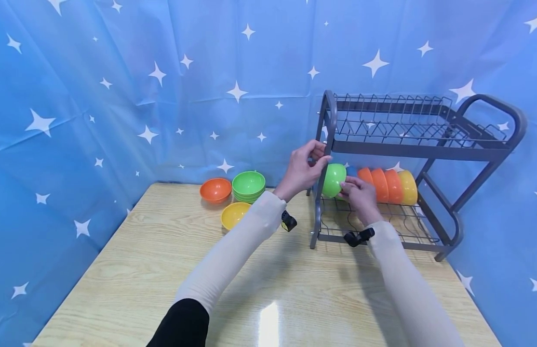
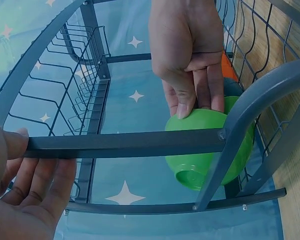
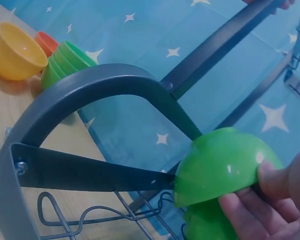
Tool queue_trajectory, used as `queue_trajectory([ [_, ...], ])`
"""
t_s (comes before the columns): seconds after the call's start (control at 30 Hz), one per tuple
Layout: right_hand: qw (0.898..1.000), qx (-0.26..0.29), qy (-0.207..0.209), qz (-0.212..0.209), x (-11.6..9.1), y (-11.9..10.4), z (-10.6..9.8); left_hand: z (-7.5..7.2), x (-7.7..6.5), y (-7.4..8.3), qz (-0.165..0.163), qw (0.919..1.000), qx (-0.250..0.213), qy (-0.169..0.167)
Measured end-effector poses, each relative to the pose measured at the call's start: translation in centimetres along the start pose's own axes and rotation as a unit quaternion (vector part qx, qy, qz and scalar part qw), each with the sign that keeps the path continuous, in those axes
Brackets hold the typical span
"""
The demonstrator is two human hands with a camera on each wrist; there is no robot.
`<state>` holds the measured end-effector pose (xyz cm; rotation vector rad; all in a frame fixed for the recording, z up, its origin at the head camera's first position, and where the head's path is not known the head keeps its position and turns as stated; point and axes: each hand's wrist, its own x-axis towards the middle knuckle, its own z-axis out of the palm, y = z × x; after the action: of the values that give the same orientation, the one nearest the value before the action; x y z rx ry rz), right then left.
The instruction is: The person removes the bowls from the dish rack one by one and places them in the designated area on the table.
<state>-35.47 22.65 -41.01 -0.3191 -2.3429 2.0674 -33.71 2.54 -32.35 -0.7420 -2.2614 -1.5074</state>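
Gripping the rack point(image 1: 403, 150) left and a glossy green bowl point(image 1: 334, 179) right, both hands point(image 1: 302, 168) point(image 1: 360, 196) curl.

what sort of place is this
Probably a staged filming setup rather than a working kitchen: a star-patterned blue backdrop hangs behind the wood-grain table, which holds a dark dish rack and bright bowls.

Left hand point(image 2: 32, 187) gripping a dark rack bar point(image 2: 125, 144), right hand point(image 2: 190, 50) pinching a green bowl point(image 2: 190, 166), starry blue backdrop point(image 2: 135, 117)
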Motion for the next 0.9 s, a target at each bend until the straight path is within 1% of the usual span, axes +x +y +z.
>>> queue_trajectory([
  [0.1, 1.0, 0.02, -0.004, 0.006, 0.1, 0.1, -0.2, 0.0, 0.0, 0.0, -0.001, 1.0, 0.0, 0.001],
  [0.17, 0.999, 0.044, -0.012, 0.01, 0.1, 0.1, -0.5, 0.0, 0.0, 0.0, 0.001, 1.0, 0.0, 0.002],
  [0.33, 0.994, 0.101, -0.041, 0.01, 0.1, 0.0, -1.1, 0.0, 0.0, 0.0, 0.001, 1.0, 0.004, 0.005],
  [0.47, 0.993, 0.111, -0.051, 0.0, -0.1, -0.3, -1.3, 0.0, 0.1, -0.1, 0.0, 1.0, 0.004, 0.008],
  [0.6, 0.993, 0.102, -0.051, -0.004, -0.5, -0.6, -1.5, 0.0, 0.0, 0.0, -0.001, 1.0, 0.005, 0.005],
  [0.7, 0.996, 0.08, -0.048, -0.006, -0.7, -0.7, -1.6, 0.0, 0.0, -0.1, -0.002, 1.0, 0.005, 0.002],
  [0.8, 0.999, 0.032, -0.039, -0.014, -1.1, -0.9, -1.7, 0.0, 0.0, -0.1, -0.002, 1.0, 0.008, 0.002],
  [0.9, 0.999, -0.027, -0.029, -0.027, -1.6, -1.1, -1.7, 0.0, 0.0, 0.0, -0.003, 0.9999, 0.01, 0.002],
])
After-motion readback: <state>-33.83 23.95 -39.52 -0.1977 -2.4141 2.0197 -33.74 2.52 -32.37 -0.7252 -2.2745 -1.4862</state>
